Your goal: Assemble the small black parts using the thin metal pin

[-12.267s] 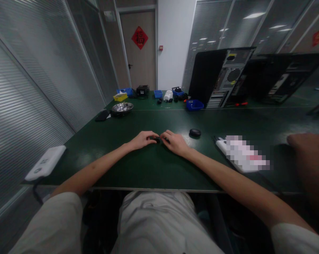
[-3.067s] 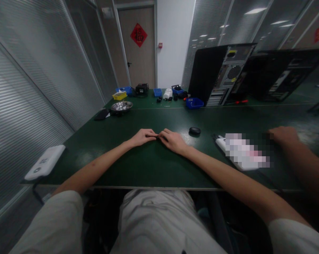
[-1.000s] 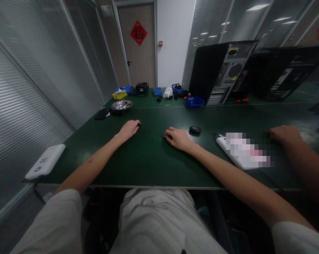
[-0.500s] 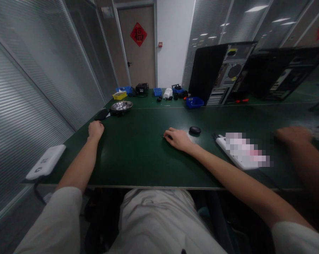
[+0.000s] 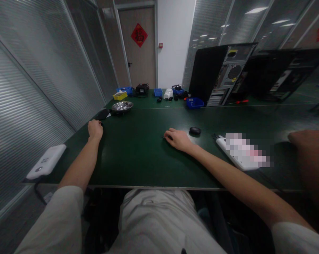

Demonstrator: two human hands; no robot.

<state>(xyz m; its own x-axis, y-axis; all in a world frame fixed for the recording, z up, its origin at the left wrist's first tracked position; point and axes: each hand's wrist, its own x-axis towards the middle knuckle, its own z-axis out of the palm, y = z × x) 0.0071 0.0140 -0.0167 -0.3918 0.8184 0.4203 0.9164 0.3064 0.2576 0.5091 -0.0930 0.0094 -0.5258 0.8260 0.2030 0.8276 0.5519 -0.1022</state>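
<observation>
My left hand [image 5: 95, 130] rests on the left of the green table with its fingers curled closed. A small dark bit shows at its fingertips, too small to name. Just beyond it lie a flat black object [image 5: 102, 114] and a shiny metal bowl [image 5: 122, 106] with small pieces in it. Nearer the middle, my right hand [image 5: 178, 139] lies on the tabletop, thumb and fingers pinched on a small thin object [image 5: 163, 137] whose tip pokes out to the left. A black rounded object [image 5: 195, 131], like a computer mouse, sits beyond that hand's wrist.
White flat devices lie at the left edge [image 5: 46, 161] and right of my forearm [image 5: 236, 157], the latter partly pixelated. Blue trays [image 5: 194, 103], a yellow tray [image 5: 120, 96] and a black computer tower [image 5: 209, 74] stand behind. Another person's hand [image 5: 307, 141] is at right.
My left hand has shifted very slightly left. The other person's hand has moved to the right. My right hand stays where it was, still pinched.
</observation>
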